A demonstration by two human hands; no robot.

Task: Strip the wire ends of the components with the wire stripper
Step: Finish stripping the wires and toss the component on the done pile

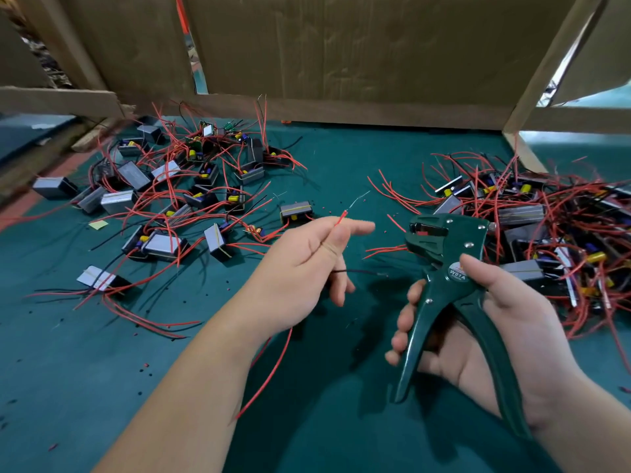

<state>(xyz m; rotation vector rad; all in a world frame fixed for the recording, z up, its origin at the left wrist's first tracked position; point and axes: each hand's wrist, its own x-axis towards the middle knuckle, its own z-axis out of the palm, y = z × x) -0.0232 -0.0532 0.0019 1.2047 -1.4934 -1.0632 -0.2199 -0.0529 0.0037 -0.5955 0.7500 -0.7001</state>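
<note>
Right hand [512, 322] grips the green wire stripper [444, 268], handles spread.
Left hand [304, 264] pinches a red wire [341, 219] above the counter [341, 158], its bared tip slanting far-right, just left of the stripper's head.

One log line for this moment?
left hand: pinches red wire, tip bare | right hand: grips wire stripper, handles spread, off the wire | components: left pile, right pile

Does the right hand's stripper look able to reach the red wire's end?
Probably yes: the left hand pinches the red wire, end up, only open air between it and the wire stripper in the right hand.
</note>
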